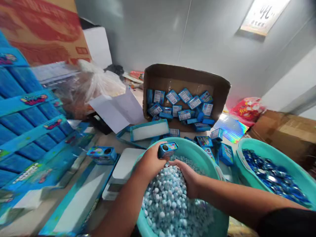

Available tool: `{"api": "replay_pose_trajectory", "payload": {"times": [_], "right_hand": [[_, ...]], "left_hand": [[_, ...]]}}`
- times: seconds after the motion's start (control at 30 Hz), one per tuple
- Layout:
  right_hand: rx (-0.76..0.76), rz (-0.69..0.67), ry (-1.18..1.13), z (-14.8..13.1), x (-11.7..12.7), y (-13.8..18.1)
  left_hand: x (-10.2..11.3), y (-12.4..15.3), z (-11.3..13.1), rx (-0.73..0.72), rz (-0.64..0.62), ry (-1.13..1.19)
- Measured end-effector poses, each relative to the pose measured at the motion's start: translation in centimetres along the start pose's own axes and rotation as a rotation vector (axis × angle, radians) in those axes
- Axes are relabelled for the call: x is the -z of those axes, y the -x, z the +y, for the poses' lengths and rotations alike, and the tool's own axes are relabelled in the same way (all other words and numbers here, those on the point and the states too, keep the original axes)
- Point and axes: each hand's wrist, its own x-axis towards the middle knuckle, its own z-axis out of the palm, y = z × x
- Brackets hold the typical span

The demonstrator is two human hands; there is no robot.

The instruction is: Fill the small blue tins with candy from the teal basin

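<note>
My left hand (153, 160) is closed around a small blue tin (168, 148), held above the near side of a turquoise tub (180, 142). The tin's upper end looks open, its inside dark. Down in the tub, my right hand (189, 177) is cupped against small pale-blue and white round candies (165, 200), with its fingertips just below the tin. Some of its fingers are hidden among the candies.
Behind the tub, a cardboard box (186, 73) on its side holds many blue tins. At right, another turquoise tub (249, 142) contains shiny blue lids (274, 174). Stacked blue display boxes (22, 108) stand left, near an open blue tray (84, 197) and a white container (128, 161).
</note>
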Motion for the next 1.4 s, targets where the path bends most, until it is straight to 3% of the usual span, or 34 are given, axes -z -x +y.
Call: {"api": "replay_pose_trajectory", "payload": {"times": [0.23, 0.57, 1.0, 1.17, 1.4], "right_hand": [[0.289, -0.184, -0.205, 0.2, 0.2, 3.4], [0.532, -0.019, -0.3, -3.1, -1.8, 8.2], [0.745, -0.036, -0.463, -5.2, -4.2, 7.1], [0.816, -0.066, -0.524, -5.5, -4.2, 6.0], [0.882, -0.016, -0.601, -4.8, -3.6, 5.3]], "left_hand": [[-0.3, 0.1, -0.5, -0.057, -0.089, -0.132], [0.1, 0.8, -0.8, -0.222, -0.23, -0.097], [-0.1, 1.3, 0.2, -0.285, -0.305, -0.127], [-0.3, 1.3, -0.1, -0.28, -0.291, -0.139], [-0.2, 1.2, 0.0, -0.379, -0.329, -0.145]]}}
